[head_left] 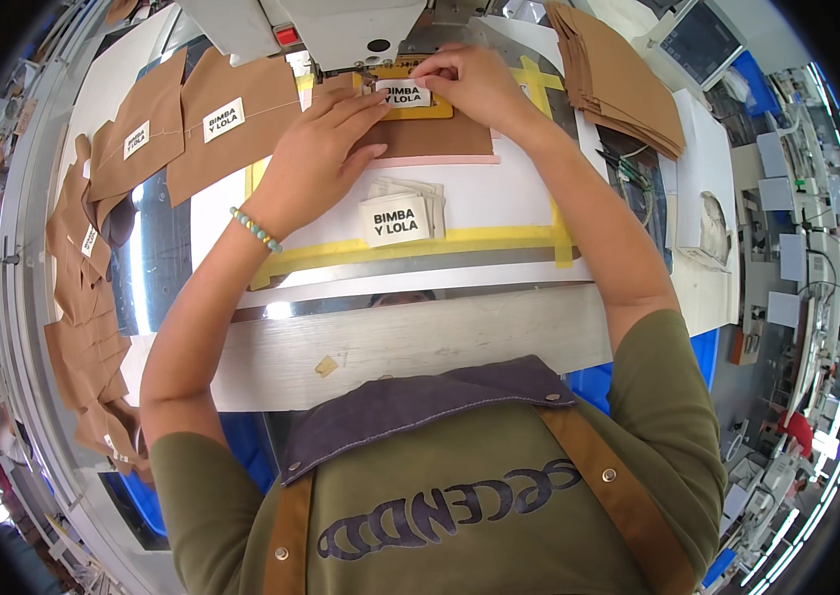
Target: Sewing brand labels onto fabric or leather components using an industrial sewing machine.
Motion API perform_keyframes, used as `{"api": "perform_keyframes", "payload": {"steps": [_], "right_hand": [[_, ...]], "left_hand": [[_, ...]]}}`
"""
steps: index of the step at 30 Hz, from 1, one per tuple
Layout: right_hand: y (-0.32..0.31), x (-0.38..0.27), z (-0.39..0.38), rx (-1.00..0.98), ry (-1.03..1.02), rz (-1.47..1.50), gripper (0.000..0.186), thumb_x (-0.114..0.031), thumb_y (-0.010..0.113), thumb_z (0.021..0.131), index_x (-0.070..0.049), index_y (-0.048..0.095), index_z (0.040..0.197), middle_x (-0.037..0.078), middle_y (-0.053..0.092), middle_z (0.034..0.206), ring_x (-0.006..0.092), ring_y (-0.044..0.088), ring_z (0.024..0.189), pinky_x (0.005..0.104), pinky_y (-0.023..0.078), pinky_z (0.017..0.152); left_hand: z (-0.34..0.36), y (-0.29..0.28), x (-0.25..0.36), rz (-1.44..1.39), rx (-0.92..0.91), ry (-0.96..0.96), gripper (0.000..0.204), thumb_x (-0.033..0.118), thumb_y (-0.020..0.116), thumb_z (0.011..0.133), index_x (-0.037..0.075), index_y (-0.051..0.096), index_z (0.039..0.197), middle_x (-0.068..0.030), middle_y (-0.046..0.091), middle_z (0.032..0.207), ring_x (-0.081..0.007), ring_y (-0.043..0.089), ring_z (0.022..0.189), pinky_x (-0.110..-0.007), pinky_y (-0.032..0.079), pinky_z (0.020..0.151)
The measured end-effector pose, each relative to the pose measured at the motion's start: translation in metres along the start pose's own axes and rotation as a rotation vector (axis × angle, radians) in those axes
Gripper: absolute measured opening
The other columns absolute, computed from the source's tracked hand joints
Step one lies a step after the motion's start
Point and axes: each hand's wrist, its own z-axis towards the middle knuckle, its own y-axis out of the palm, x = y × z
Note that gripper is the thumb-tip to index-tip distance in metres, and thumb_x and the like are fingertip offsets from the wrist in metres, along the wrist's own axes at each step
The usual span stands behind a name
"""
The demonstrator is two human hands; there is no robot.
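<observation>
Under the white sewing machine head (350, 30), a white fabric label (406, 96) with dark print lies within a yellow frame (432, 113). Beneath the frame is a piece of brown fabric (425, 145) with a pale pink strip along its near edge. My left hand (326, 149) rests palm down with its fingers stretched out, fingertips at the label's left side. At the label's upper right corner, my right hand (474, 87) has thumb and forefinger pinched, the other fingers curled. A small pile of similar labels (395, 220) sits nearer to me.
Brown pieces (241, 89) with labels attached spread along the left, joined by thread. Stacked brown pieces (618, 84) lie at the far right, near a screen (702, 45). Scissors or snips (628, 171) lie right of my forearm. Yellow tape (499, 237) borders the white work surface.
</observation>
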Motion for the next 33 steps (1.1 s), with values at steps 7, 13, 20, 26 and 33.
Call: {"api": "perform_keyframes", "payload": {"steps": [7, 13, 20, 26, 33], "right_hand": [[-0.006, 0.004, -0.012, 0.011, -0.148, 0.132, 0.022, -0.014, 0.073, 0.102, -0.006, 0.082, 0.120, 0.007, 0.074, 0.115, 0.0196, 0.071, 0.097, 0.0322, 0.057, 0.087], [-0.028, 0.014, -0.034, -0.009, -0.455, -0.260, 0.021, -0.013, 0.069, 0.101, -0.008, 0.081, 0.118, 0.004, 0.075, 0.128, 0.0297, 0.070, 0.114, 0.0401, 0.059, 0.096], [-0.016, 0.011, -0.047, -0.006, -0.443, -0.251, 0.024, -0.013, 0.069, 0.100, -0.007, 0.080, 0.121, 0.005, 0.075, 0.131, 0.0284, 0.067, 0.124, 0.0417, 0.058, 0.101], [-0.010, 0.012, -0.049, 0.032, -0.514, -0.270, 0.026, -0.014, 0.070, 0.100, -0.003, 0.078, 0.122, 0.009, 0.075, 0.132, 0.0294, 0.066, 0.124, 0.0416, 0.056, 0.104], [-0.012, 0.010, -0.052, 0.014, -0.474, -0.309, 0.028, -0.017, 0.072, 0.101, -0.006, 0.078, 0.125, 0.007, 0.072, 0.139, 0.0296, 0.066, 0.126, 0.0410, 0.055, 0.106]], "left_hand": [[0.010, 0.016, -0.017, 0.066, -0.099, 0.027, 0.050, 0.022, 0.072, 0.102, 0.006, 0.064, 0.149, -0.0073, 0.060, 0.159, -0.0361, 0.047, 0.149, -0.047, 0.043, 0.125], [0.007, 0.015, -0.020, 0.089, -0.072, 0.056, 0.050, 0.024, 0.073, 0.102, 0.006, 0.065, 0.148, -0.0073, 0.062, 0.157, -0.0364, 0.048, 0.148, -0.048, 0.043, 0.124], [0.018, 0.021, -0.009, 0.107, -0.060, 0.073, 0.052, 0.024, 0.073, 0.101, 0.006, 0.065, 0.149, -0.0080, 0.065, 0.153, -0.0344, 0.051, 0.144, -0.047, 0.043, 0.122], [0.024, 0.029, -0.009, 0.097, -0.072, 0.088, 0.052, 0.027, 0.070, 0.105, 0.008, 0.063, 0.152, -0.0073, 0.061, 0.159, -0.0331, 0.051, 0.145, -0.048, 0.038, 0.125], [0.026, 0.033, -0.009, 0.065, -0.089, 0.052, 0.052, 0.029, 0.068, 0.106, 0.008, 0.062, 0.153, -0.0053, 0.056, 0.164, -0.0335, 0.048, 0.148, -0.048, 0.035, 0.126]]}}
